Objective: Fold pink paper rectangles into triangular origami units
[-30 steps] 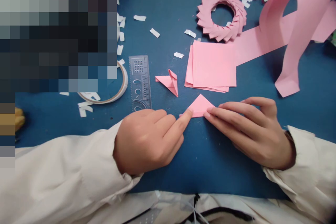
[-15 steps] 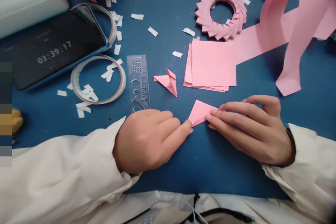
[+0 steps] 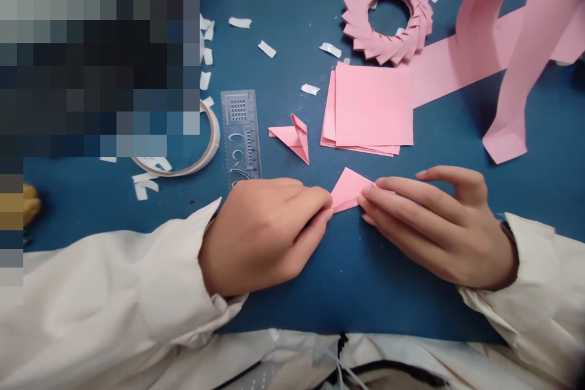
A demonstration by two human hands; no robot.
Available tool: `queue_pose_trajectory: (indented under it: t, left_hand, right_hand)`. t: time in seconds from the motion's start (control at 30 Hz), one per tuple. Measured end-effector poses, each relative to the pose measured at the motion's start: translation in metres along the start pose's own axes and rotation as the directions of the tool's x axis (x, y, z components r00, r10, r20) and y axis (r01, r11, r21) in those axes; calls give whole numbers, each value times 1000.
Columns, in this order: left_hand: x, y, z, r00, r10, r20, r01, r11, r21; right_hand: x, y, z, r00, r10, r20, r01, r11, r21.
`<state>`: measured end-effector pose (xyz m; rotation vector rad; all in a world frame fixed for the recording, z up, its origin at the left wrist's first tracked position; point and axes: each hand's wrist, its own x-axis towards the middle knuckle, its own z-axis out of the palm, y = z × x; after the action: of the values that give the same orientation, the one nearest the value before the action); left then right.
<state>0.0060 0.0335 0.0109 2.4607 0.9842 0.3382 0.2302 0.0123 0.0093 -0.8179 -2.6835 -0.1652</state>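
On a dark-blue tabletop [image 3: 292, 67] strewn with white paper scraps, the left hand [image 3: 269, 234] and right hand [image 3: 439, 225] pinched a small folded pink paper [image 3: 348, 187], below stacked pink squares [image 3: 373, 106]; pixelation hid the upper-left corner.

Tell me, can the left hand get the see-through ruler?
Probably yes: the ruler lies right by the left hand, nothing showing between them, but its fingers are busy pinching folded pink paper.

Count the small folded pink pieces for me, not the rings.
2: the held piece, between the fingers of the left hand and right hand, and the loose piece beside the ruler. The blurred corner may hide more.
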Motion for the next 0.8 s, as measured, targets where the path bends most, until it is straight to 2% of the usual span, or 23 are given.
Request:
queue_pose_trajectory:
  t: [0.1, 0.27, 0.53, 0.8]
  left_hand:
    - [0, -1, 0, 1000, 9, 9, -9, 999, 32]
    - [1, 3, 0, 999, -52, 13, 51, 993, 109]
    - [5, 7, -2, 988, -145, 59, 138, 985, 100]
    - [6, 5, -4, 988, -134, 78, 123, 983, 134]
  right_hand:
    - [0, 1, 0, 999, 4, 34, -5, 1000, 29]
    - [-1, 1, 0, 999, -13, 34, 11, 999, 50]
    - [-1, 0, 1, 999, -30, 32, 29, 999, 30]
    - [-2, 2, 1, 998, -47, 35, 47, 999, 6]
